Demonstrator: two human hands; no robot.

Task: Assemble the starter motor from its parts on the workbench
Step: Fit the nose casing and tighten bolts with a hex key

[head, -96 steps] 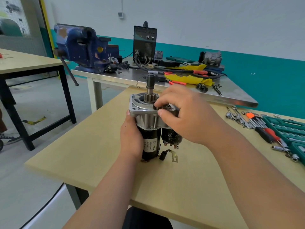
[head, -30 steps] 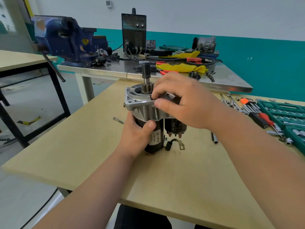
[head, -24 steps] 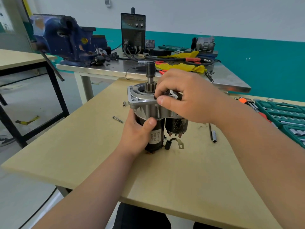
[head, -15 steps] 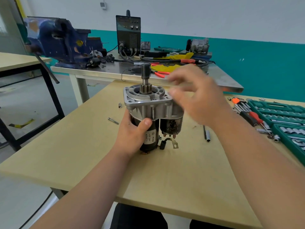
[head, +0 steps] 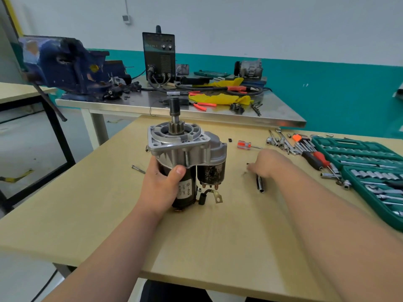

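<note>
The starter motor (head: 185, 147) stands upright on the wooden workbench (head: 218, 236), with its silver housing and pinion shaft on top. My left hand (head: 161, 188) is wrapped around its black body. My right hand (head: 268, 162) rests palm down on the bench to the right of the motor, its blurred fingertips at a small dark piece. A dark metal bar (head: 260, 184) lies partly under that hand. A loose bolt (head: 138, 169) lies on the bench left of the motor.
A green socket set case (head: 370, 162) and loose wrenches and screwdrivers (head: 305, 147) fill the right side. A small red-handled screwdriver (head: 244, 145) lies behind my right hand. Beyond the bench, a steel table (head: 272, 118) carries a blue vise (head: 65, 66) and a black power unit (head: 158, 55).
My right hand has left the top of the motor housing and moved right and down to the bench surface. My left hand keeps its hold on the motor body.
</note>
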